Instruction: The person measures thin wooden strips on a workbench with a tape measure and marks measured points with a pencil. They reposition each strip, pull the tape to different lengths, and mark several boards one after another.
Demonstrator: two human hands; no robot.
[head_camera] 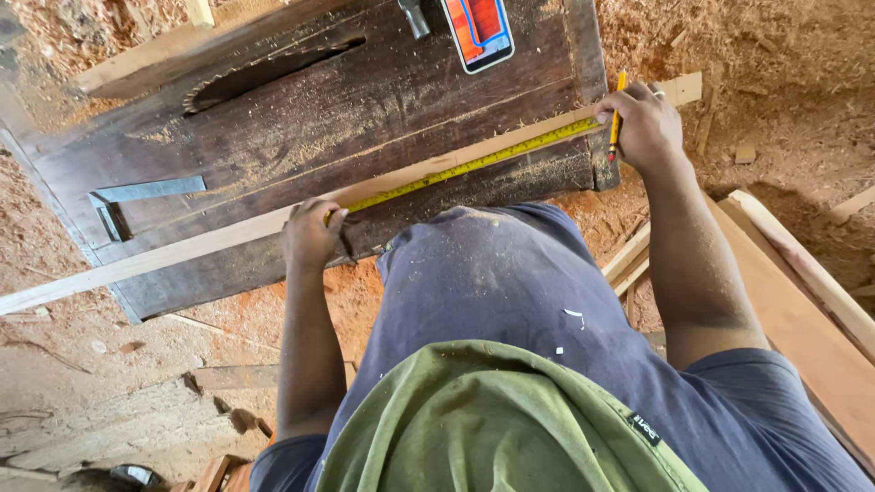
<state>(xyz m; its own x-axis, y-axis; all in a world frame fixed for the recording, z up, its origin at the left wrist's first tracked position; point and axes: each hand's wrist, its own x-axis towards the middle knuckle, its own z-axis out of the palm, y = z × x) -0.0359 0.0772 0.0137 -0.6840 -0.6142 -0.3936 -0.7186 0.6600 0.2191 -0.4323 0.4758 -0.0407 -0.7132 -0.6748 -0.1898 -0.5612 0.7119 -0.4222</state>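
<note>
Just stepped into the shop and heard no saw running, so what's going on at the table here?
A person is measuring a long wooden strip that lies across the dark saw table. The left hand pins one end of a yellow tape measure on the strip, and the right hand holds the other end down while gripping a yellow pencil. A metal square and a phone lie on the table; the saw blade is untouched.

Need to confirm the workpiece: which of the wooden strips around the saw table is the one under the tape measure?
The long pale strip lying diagonally across the dark saw table; the yellow tape measure runs along it between both hands. Other strips lie on the sawdust floor.
</note>
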